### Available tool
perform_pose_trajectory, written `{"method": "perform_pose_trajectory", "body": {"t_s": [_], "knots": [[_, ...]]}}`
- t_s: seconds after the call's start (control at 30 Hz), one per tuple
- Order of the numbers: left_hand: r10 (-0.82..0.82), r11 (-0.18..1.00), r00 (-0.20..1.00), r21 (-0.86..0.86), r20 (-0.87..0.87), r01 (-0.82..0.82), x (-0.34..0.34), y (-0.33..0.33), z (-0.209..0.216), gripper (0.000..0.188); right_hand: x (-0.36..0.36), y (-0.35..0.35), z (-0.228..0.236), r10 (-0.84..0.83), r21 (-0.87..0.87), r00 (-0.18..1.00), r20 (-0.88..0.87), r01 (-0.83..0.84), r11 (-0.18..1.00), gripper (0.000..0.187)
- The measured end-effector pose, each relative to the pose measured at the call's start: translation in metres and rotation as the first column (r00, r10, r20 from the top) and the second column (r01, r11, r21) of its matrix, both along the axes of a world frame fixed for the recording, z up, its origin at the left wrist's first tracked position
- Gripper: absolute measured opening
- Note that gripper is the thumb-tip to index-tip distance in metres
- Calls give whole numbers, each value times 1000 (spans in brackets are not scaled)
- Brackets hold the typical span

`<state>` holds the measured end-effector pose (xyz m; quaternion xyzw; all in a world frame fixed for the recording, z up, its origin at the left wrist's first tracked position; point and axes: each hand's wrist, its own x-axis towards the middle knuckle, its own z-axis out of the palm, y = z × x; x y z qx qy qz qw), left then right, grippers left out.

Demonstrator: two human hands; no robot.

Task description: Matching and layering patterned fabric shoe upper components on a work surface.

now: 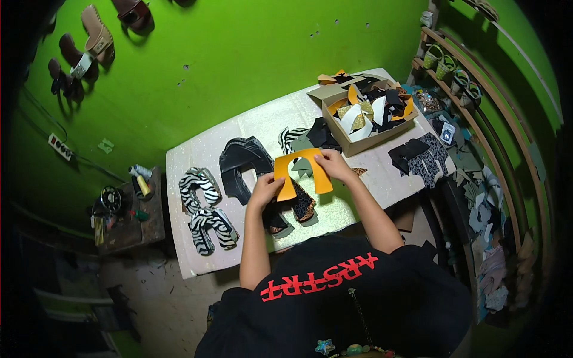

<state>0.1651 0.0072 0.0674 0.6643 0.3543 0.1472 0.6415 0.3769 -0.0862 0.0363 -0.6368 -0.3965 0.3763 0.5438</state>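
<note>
Between my hands, above the table, is a yellow-orange arch-shaped cut piece [304, 156], a sandal upper by its look. My left hand [268, 189] pinches its left leg, and my right hand [335, 165] grips the upper right side. Below it lie leopard-print and black cut pieces [305, 207], partly hidden by the held piece. Left of my left hand sits a stack of black arch-shaped pieces [239, 156]. Farther left are two stacks of zebra-print arch pieces [200, 188]. Beyond my hands rest more zebra-print, grey and black scraps [322, 136].
An open cardboard box [371, 141] full of scraps stands at the table's far right. Patterned dark pieces [425, 156] lie beside it. A sewing machine [111, 198] is on a small table at left. Wooden shelving [477, 113] and heaped scraps [480, 200] line the right. Sandals [98, 37] hang on the green wall.
</note>
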Motion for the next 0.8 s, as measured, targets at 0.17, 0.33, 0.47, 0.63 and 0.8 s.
{"method": "perform_pose_trajectory", "body": {"t_s": [0.17,0.33,0.47,0.63,0.8], "knots": [[-65,998,980,8,-189,68,-59,12,-14,17,-37,13,-9,33,-49,991,127,-27,998,24],[29,995,898,-74,-439,-68,-83,10,-33,25,-71,17,-19,140,-87,961,238,-122,989,26],[118,991,907,-11,-405,-134,-84,7,-55,27,-83,15,-21,114,-130,872,476,-58,990,28],[327,932,836,298,-440,-208,-86,9,-96,32,-97,11,-19,90,-146,816,571,-7,989,30],[370,898,816,396,-444,-192,-81,-1,-87,35,-95,6,-32,-9,-62,820,573,55,997,29]]}}
